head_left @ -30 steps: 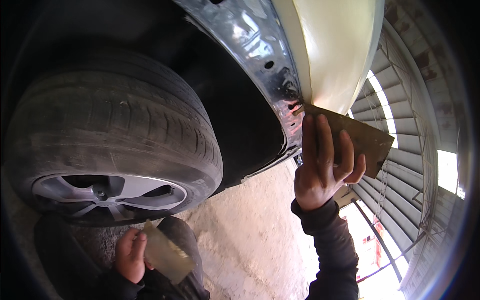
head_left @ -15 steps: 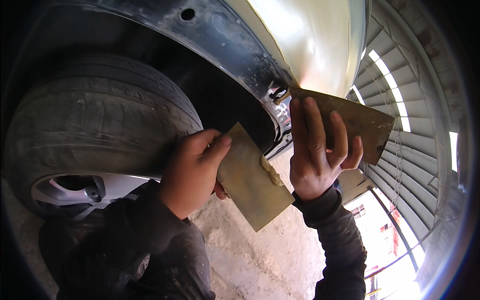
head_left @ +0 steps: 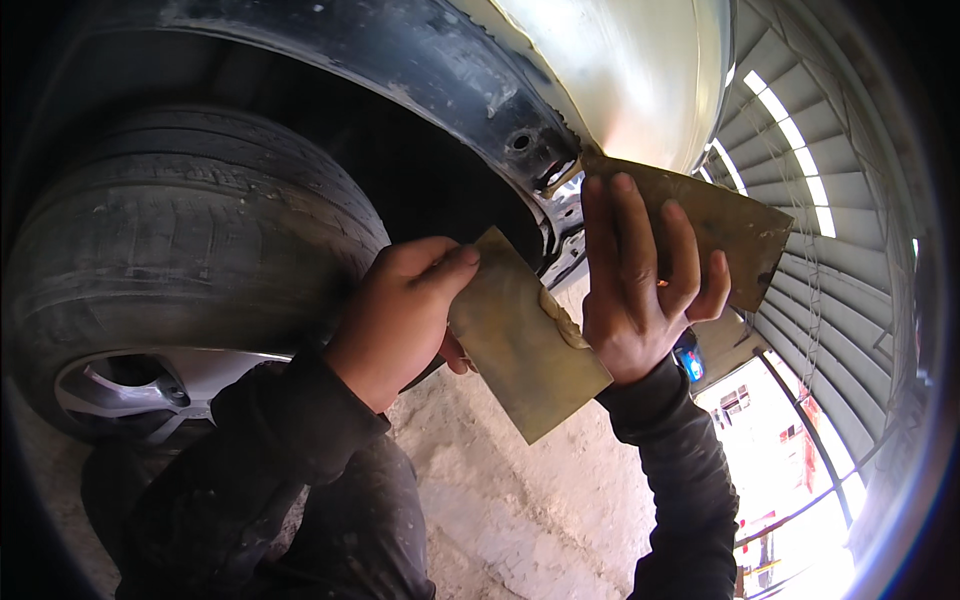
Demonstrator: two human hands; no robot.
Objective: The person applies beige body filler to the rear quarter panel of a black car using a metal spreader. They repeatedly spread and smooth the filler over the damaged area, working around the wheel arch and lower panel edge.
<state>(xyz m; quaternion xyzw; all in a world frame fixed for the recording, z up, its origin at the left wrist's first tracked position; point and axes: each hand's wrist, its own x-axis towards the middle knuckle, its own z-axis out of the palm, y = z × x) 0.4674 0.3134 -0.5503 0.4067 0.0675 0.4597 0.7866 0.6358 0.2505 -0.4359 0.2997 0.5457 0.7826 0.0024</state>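
Observation:
Pinched between thumb and fingers, a flat rectangular olive-brown putty spreader (head_left: 515,365) is in my left hand (head_left: 395,310), tilted below the wheel arch. A blob of yellowish putty (head_left: 566,318) clings to its right edge, close to my right wrist. My right hand (head_left: 640,275) grips a second spreader (head_left: 735,240) of similar colour, its fingers spread across the face. That spreader's upper left corner meets the lower end of the cream-coloured car body panel (head_left: 630,60); whether it presses on the panel is hard to tell.
A dusty tyre (head_left: 190,240) with a silver rim (head_left: 150,390) stands at the left, under the dark wheel-arch edge (head_left: 410,45). Pale rough ground (head_left: 520,510) lies below my hands. Ribbed metal sheeting (head_left: 835,290) curves along the right, beside a bright opening.
My left hand and its spreader have shifted slightly up and right. The right spreader's corner sits a little higher by the panel. The view has shifted slightly too.

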